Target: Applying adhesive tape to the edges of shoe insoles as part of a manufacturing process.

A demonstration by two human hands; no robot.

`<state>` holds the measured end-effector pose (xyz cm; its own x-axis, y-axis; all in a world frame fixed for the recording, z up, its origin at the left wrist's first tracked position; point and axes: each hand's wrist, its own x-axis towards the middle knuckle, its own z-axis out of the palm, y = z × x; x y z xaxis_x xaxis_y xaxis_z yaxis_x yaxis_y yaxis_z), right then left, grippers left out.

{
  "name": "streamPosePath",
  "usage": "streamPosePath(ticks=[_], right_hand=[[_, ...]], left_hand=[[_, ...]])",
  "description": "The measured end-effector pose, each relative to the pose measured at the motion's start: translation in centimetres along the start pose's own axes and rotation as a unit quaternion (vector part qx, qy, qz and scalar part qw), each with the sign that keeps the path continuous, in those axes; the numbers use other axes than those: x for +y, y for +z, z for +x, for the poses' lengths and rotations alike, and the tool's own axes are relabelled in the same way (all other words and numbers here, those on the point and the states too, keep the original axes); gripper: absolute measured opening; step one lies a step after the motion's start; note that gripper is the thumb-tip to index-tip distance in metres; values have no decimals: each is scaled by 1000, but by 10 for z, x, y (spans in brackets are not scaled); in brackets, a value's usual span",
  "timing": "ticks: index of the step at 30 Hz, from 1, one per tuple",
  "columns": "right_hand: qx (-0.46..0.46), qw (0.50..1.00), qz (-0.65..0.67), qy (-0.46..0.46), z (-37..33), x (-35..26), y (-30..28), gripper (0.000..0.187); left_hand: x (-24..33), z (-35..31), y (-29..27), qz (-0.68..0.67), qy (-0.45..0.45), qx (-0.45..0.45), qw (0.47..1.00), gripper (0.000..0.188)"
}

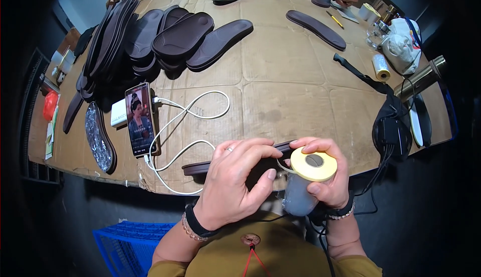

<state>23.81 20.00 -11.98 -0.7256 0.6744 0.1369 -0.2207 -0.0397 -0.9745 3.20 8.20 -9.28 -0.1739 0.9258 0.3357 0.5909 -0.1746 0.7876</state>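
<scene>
A roll of clear plastic film (300,196), with a yellow ring-shaped end and a grey core hole, is gripped in my right hand (333,176), fingers on its far side and thumb on its near side. The roll stands tilted at the table's front edge. My left hand (238,181) is just left of it, fingers stretched and bent over a dark brown shoe sole (196,168), thumb apart from them. Most of that sole is hidden behind my hands. I cannot tell whether the left fingertips touch the film's loose end.
Dark brown soles (183,34) lie heaped at the far left; a film-wrapped sole (99,136) is nearer. A phone (140,119) leans on a white power bank (119,112) with a white cable (228,101). A black strap bag (391,126) lies right. Two people sit across the table.
</scene>
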Motion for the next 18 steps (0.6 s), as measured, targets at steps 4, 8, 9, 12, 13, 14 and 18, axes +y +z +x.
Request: streamPosePath(ticks=[4,8,9,12,13,14,18], right_hand=[[-1,1000,-13,-8,-1,0,2,67],[-16,999,-15,-38,0,3,-4,68],[-12,998,-28,-47,0,2,-5,68],[19,994,-88,-60,-1,-4,-4,65],[46,987,-136,-65,-2,-7,-4,63],[47,988,-136,-64,-3,-9,-4,63],[81,938,-315,-123,-5,-16,-7,58]], left_hand=[[-1,-3,2,-2,-7,10,1000,18],[-1,0,5,-3,-14,20,1000,8],[-1,1,6,-5,-18,33,999,7],[-4,1,10,16,-15,48,999,8],[-5,1,11,16,-16,47,999,8],[-6,2,13,33,-13,57,998,10],[-10,4,20,79,5,85,993,14]])
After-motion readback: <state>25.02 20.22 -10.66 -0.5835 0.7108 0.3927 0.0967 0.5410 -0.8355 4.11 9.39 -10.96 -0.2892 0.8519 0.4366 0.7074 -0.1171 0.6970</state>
